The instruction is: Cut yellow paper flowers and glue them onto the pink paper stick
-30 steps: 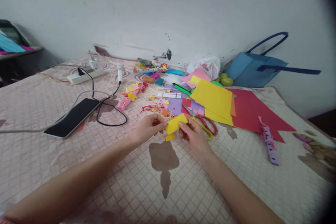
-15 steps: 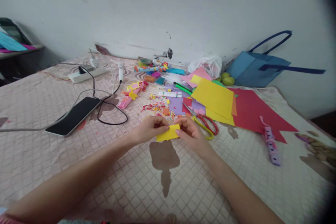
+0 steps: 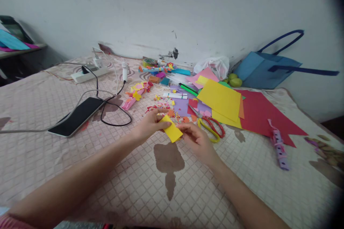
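A small folded yellow piece [image 3: 172, 131] is tilted above the patterned tablecloth [image 3: 129, 189]. My left hand [image 3: 148, 125] pinches its upper left end, thumb on top. My right hand [image 3: 195, 139] is at its lower right corner, fingers curled together with the fingertips against the edge; what lies under them is partly hidden. Just beyond my right hand lie scissors [image 3: 216, 125] with red and yellow handles. Small coloured scraps [image 3: 161, 107] are scattered behind my left hand.
Yellow sheets [image 3: 220, 98] and red sheets [image 3: 264, 114] lie at the right, near a purple roll [image 3: 280, 150]. A blue bag [image 3: 264, 69] leans by the wall. At the left are a black phone [image 3: 77, 116], cables and a power strip [image 3: 90, 74]. A green cutter [image 3: 188, 88] lies in the middle.
The yellow piece has turned from nearly level to slanting down to the right. My left hand has moved slightly up, and my right fingers have shifted to its lower corner.
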Available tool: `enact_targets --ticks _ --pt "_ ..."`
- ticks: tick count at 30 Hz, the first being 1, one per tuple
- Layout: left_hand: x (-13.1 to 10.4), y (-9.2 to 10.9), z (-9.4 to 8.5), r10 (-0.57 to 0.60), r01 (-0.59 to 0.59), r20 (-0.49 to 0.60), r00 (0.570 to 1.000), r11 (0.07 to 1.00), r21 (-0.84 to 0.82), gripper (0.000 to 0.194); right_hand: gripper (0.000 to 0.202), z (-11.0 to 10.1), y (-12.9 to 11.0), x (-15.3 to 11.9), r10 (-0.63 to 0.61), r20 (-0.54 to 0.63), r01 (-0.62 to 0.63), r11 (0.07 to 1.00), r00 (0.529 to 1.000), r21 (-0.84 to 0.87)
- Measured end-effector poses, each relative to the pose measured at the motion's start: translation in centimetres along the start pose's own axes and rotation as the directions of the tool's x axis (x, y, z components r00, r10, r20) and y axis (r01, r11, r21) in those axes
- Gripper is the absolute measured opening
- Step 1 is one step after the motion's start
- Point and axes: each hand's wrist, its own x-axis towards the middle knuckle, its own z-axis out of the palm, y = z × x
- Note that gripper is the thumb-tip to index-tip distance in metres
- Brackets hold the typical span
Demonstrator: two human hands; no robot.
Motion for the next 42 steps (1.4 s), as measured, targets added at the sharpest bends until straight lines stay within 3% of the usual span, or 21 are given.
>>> enact_targets --ticks 4,9,11,15,19,24,29,38,42 --pt "-0.2 0.0 0.4 0.014 -0.013 -0.01 1.0 1.0 0.015 0.052 0.021 0.1 0.1 0.0 -0.098 -0.083 0.084 0.983 0.992 -0.161" --pt "-0.3 -0.6 0.6 -0.085 0.086 0.049 0.995 0.996 -0.022 0.06 0.024 0.3 -0.3 -0.1 -0.257 -0.139 0.19 0.909 0.956 -0.37" --pt "-0.4 -0.7 0.7 -0.08 0.08 0.069 0.994 0.997 0.003 0.062 0.024 0.3 -0.4 -0.1 -0.262 -0.108 0.207 0.907 0.959 -0.367" --pt "-0.4 -0.6 0.7 0.046 -0.051 0.106 0.993 0.998 0.045 0.062 0.023 0.0 -0.2 0.0 -0.209 -0.006 0.198 0.937 0.978 -0.287" --pt "-0.6 -0.3 0.9 0.077 -0.079 0.047 0.996 0.996 0.046 0.057 0.02 -0.1 0.2 0.0 -0.236 -0.097 0.192 0.923 0.967 -0.334" --pt "-0.8 -0.5 1.1 0.008 -0.006 0.101 0.995 1.0 -0.025 0.057 0.02 0.1 0.3 -0.1 -0.241 -0.121 0.178 0.906 0.963 -0.385" --pt "-0.7 -0.8 1.0 0.125 -0.13 0.088 0.988 0.99 0.048 0.053 0.018 0.1 0.5 0.1 -0.165 -0.108 0.122 0.938 0.98 -0.324" --pt "-1.0 -1.0 1.2 0.27 -0.298 0.185 0.945 0.944 0.142 0.033 0.011 0.2 0.2 0.1 -0.211 -0.215 0.133 0.935 0.953 -0.329" --pt "-1.3 -1.5 1.7 0.316 -0.347 0.153 0.936 0.899 0.267 0.023 0.013 0.4 0.1 0.0 -0.245 -0.214 0.153 0.915 0.945 -0.372"
